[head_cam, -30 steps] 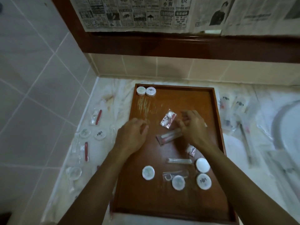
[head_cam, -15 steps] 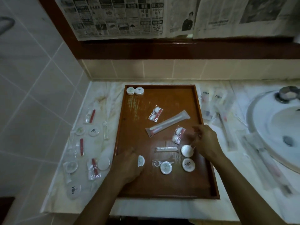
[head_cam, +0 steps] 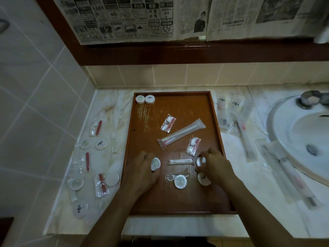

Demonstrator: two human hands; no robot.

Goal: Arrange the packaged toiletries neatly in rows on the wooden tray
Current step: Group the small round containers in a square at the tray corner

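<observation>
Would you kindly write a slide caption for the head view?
Each hand, left and right, grips a round white packet on the wooden tray.

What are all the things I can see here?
wooden tray: one, brown, on the counter
round packets: six on the tray, white; two in its far left corner
cotton ball packets: two, clear with red, on the tray
toothbrush packet: one, long, clear, tray middle
loose packets: many, counter left and right of the tray
sink: one, white, right
newspaper: on the wall above
left hand: holds a round packet
right hand: holds a round packet
</observation>
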